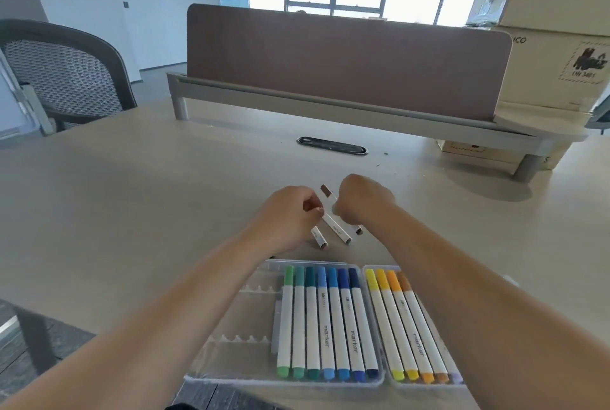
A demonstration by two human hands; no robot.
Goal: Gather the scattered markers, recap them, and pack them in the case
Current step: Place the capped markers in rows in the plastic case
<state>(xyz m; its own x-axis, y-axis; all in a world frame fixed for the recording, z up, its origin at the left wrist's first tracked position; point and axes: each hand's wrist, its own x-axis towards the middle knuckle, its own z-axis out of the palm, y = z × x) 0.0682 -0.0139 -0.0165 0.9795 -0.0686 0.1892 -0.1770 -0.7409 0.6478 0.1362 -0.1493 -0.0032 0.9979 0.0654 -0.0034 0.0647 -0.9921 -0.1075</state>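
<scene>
**Both hands on one marker above the open case**

A wide pale desk (132, 211) fills the view. A brown divider panel (346, 63) stands along its far edge. Stacked cardboard boxes (554, 46) sit at the far right, and a mesh-backed chair (66, 72) stands at the far left. A dark oval cable slot (331, 145) is set into the desk just in front of the panel.

At the near edge lies the clear plastic case (231, 360), open flat in two halves side by side. The left half holds a row of seven capped green and blue markers (326, 320), packed against its right side; its left slots show bare clips. The right half holds four yellow and orange markers (406, 323), and its right part is hidden by the forearm.

Beyond the case, both hands meet over the desk. The left hand (287, 214) is clenched, its fingertips pinching the white barrel of the middle marker (333, 221). This marker tilts with its brown end up and away. The right hand (363, 198) is curled too, its thumb and fingers gripping the same marker from the other side.

A left marker (318, 238) sticks out from under the left hand, brown end toward the case. It seems to be tucked in the palm, though the hand hides the grip. The brown tip of a right marker (358, 229) shows below the right hand.
</scene>
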